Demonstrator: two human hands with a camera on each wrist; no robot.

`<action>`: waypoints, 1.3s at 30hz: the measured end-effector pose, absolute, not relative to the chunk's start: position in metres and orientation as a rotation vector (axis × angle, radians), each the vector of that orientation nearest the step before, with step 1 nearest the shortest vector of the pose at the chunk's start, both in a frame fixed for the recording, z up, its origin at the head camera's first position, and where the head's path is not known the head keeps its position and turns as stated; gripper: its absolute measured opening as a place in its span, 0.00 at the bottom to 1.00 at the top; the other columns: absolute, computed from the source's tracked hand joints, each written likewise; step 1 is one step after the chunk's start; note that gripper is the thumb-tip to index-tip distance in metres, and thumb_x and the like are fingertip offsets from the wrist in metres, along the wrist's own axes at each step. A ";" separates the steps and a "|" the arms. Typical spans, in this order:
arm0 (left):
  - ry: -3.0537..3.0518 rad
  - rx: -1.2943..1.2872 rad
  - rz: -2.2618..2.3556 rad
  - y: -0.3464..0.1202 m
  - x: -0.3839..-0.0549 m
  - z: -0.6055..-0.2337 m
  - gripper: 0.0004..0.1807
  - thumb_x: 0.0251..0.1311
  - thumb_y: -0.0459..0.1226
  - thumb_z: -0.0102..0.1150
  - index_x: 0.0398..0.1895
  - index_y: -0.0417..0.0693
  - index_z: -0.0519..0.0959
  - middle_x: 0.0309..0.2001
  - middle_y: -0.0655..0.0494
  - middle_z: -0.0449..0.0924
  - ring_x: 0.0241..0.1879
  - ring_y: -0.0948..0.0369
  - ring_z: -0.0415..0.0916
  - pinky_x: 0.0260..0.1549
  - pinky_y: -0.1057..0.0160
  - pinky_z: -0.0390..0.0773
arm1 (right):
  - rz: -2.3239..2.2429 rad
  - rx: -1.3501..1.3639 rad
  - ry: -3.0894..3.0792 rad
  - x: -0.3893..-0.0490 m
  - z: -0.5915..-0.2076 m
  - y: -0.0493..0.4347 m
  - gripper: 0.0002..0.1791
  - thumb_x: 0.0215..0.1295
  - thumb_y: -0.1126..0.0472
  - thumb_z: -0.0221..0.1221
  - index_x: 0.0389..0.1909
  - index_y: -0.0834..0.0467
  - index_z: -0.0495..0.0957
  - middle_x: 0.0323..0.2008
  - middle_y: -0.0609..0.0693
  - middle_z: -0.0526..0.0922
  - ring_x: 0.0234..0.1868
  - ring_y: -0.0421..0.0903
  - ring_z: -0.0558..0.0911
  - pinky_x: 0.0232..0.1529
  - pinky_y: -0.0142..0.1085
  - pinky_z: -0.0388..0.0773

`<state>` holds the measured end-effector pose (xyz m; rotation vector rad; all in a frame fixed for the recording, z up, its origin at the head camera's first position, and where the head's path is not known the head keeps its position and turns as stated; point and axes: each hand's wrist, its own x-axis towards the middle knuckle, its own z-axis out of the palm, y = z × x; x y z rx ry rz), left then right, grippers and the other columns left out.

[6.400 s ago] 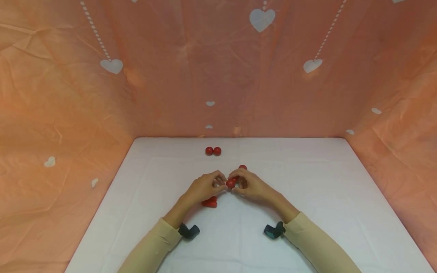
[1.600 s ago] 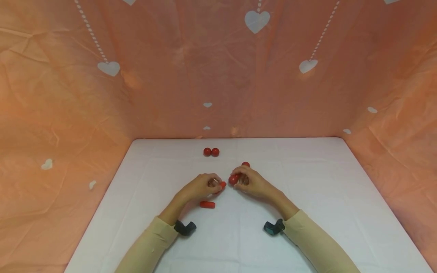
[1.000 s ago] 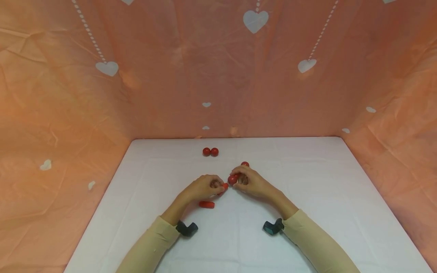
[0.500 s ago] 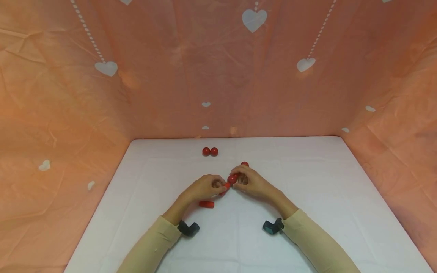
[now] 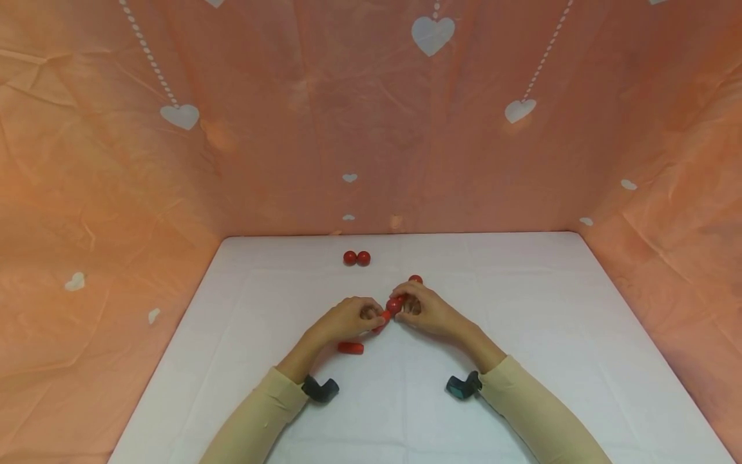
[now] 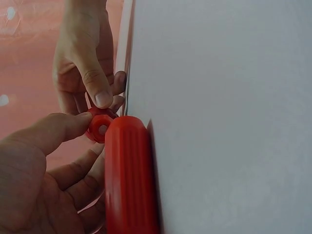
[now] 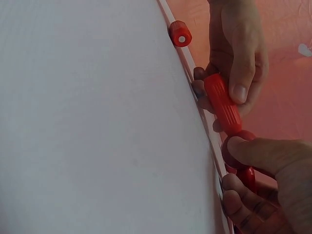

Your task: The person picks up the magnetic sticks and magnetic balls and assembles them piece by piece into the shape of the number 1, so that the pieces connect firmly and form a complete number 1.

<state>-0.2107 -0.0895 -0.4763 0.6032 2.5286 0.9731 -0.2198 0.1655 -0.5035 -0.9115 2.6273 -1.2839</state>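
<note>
The left hand (image 5: pixel 350 316) pinches a red ribbed rod (image 7: pixel 223 105), its end against a red ball (image 5: pixel 393 305) that the right hand (image 5: pixel 429 310) grips between thumb and fingers. Past that ball, a 2nd rod (image 7: pixel 247 179) leads toward a far ball (image 5: pixel 415 279), so 1 link looks made; whether the held rod is seated, I cannot tell. Apparently left to join: 1 loose rod (image 5: pixel 350 348) on the table (image 5: pixel 522 322) near the left wrist, and 2 loose balls (image 5: pixel 363 258) side by side, farther back
</note>
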 end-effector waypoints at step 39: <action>2.643 0.550 0.998 -0.102 -0.225 -0.468 0.09 0.75 0.43 0.66 0.53 0.54 0.86 0.43 0.62 0.86 0.44 0.60 0.81 0.47 0.56 0.83 | -1.258 -0.901 2.630 -0.218 -0.500 0.162 0.23 0.69 0.64 0.72 0.63 0.52 0.79 0.55 0.46 0.82 0.45 0.44 0.79 0.49 0.37 0.81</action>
